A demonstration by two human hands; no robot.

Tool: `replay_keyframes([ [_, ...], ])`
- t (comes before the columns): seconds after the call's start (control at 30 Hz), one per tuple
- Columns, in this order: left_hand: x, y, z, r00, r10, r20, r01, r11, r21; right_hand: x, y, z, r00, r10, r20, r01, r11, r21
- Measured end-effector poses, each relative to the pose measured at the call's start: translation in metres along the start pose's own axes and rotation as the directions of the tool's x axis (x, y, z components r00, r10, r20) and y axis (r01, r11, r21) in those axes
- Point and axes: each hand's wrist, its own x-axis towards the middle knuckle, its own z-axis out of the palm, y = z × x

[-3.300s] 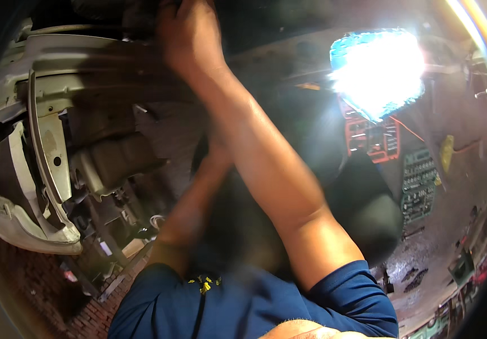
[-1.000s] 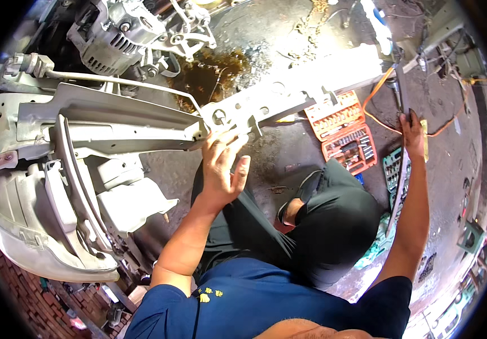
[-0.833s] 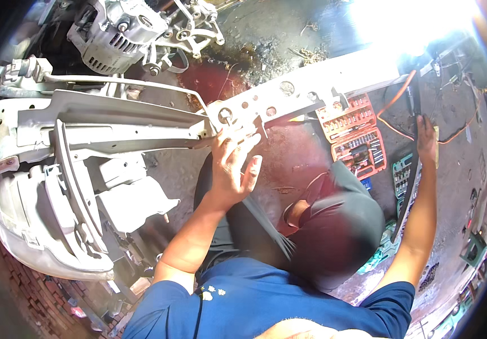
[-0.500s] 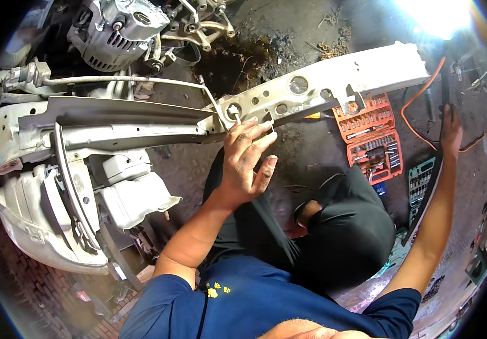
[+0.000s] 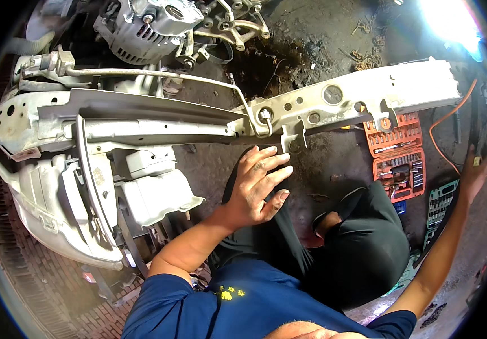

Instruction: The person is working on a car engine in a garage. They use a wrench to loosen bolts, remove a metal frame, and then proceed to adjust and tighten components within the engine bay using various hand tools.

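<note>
My left hand point(image 5: 258, 186) is open, fingers spread, just below a bracket point(image 5: 294, 137) on a long pale metal beam point(image 5: 367, 85). A bent metal pipe point(image 5: 198, 80) runs along the beam to a fitting point(image 5: 264, 114) in one of its holes. At the far right, my right hand point(image 5: 474, 169) is closed on a long dark strip point(image 5: 474, 127); its fingertips are small and dim there. At the left, the beam meets pale pressed panels point(image 5: 34, 192) and a plastic-looking reservoir point(image 5: 158, 200).
An alternator point(image 5: 147, 34) and linkage parts lie at the top. An orange socket case point(image 5: 398, 172) and a green one point(image 5: 441, 209) lie on the dirty floor point(image 5: 317, 181), beside an orange cable point(image 5: 437, 124). A dark stain, bright lamp point(image 5: 446, 20) and bricks at lower left show.
Both forearms reached upward 3.3 seconds ago. Over the last second the view has shifted, my left hand has drawn back from the beam, and my right hand has moved right and lower.
</note>
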Motion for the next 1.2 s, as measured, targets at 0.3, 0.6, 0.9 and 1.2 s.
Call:
replay_keyframes([
  [0.3,-0.013,-0.003,0.007,0.997,-0.049,-0.058,0.044,0.996,-0.078,-0.088,-0.184,-0.043,0.972,-0.233,-0.012,0.179,0.710,0.681],
  [0.6,-0.009,-0.004,0.004,0.991,-0.022,-0.130,0.012,0.997,-0.077,-0.055,-0.300,-0.057,0.835,-0.502,-0.224,0.475,0.452,0.755],
  [0.9,-0.007,0.005,0.005,0.966,0.021,-0.256,-0.070,0.980,-0.184,0.009,-0.354,0.016,0.827,-0.492,0.270,0.092,0.593,0.800],
  [1.2,0.011,0.003,0.014,0.914,-0.100,-0.394,-0.062,0.924,-0.378,0.018,-0.340,0.053,0.669,-0.588,0.455,-0.034,0.587,0.809],
])
